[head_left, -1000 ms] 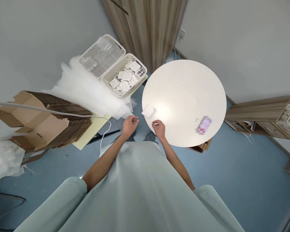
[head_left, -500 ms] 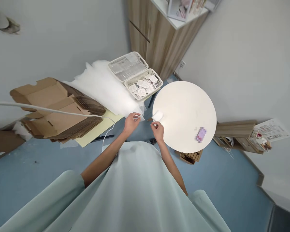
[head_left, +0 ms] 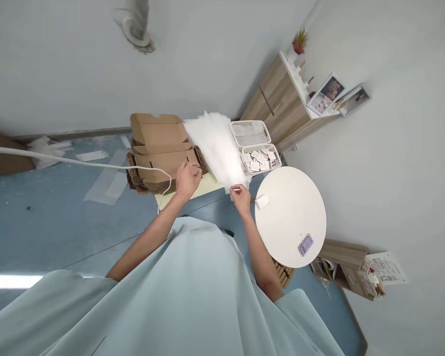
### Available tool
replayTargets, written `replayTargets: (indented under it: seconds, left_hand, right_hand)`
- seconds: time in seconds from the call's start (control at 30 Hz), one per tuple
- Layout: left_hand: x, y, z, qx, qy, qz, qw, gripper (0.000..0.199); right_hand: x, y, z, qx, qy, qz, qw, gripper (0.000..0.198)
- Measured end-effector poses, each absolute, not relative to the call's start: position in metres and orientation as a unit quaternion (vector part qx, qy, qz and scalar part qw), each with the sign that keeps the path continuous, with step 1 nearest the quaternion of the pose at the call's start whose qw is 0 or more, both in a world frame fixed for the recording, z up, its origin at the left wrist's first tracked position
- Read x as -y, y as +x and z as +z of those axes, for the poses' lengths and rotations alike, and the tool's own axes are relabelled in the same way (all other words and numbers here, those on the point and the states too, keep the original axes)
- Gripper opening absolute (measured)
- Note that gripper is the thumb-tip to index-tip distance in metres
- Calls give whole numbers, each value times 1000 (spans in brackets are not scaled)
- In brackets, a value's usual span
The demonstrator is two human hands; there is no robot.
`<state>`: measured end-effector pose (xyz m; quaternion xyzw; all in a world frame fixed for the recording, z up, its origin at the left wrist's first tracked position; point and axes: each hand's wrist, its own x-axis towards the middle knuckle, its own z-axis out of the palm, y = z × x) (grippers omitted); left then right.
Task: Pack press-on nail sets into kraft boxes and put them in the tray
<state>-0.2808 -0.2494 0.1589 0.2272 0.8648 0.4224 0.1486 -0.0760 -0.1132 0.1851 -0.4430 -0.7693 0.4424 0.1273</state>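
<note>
My left hand (head_left: 189, 179) is in front of the right edge of a stack of folded brown cardboard boxes (head_left: 159, 160). Its fingers are loosely bent and slightly apart, with nothing visible in them; whether it touches the cardboard I cannot tell. My right hand (head_left: 242, 199) has thumb and fingers pinched together near the lower corner of a pile of thin white packing sheets (head_left: 222, 148). What lies in the pinch, if anything, is too small to make out. A small white packet (head_left: 261, 201) rests at the left edge of the round white table (head_left: 292, 212), just right of this hand.
Two white plastic baskets stand beyond the sheets, one with clear bags (head_left: 250, 132), one with small white cards (head_left: 259, 160). A blurred purple item (head_left: 305, 244) lies on the round table. A white cable (head_left: 133, 168) crosses the left side. A wooden cabinet (head_left: 282, 99) stands behind.
The view has turned left, shifting the room's contents rightward. My left hand has moved from the sheets' corner to the cardboard stack, and my right hand from beside the table to the sheets' corner.
</note>
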Motion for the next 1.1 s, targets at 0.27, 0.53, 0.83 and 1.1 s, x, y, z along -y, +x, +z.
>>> replayTargets:
  seconds: [0.27, 0.53, 0.83, 1.1]
  left_hand:
    - [281, -316, 131, -907, 297, 238, 180, 38]
    - [278, -325, 120, -885, 309, 310, 161, 41]
    - [270, -338, 124, -895, 332, 255, 156, 51]
    - [284, -334, 125, -867, 410, 229, 166, 38]
  right_hand:
    - [131, -164, 188, 831, -350, 428, 49, 8]
    - [141, -190, 176, 893, -285, 346, -39, 15]
    - [151, -219, 161, 945, -182, 229, -149, 37]
    - [161, -237, 147, 933, -229, 179, -212, 21]
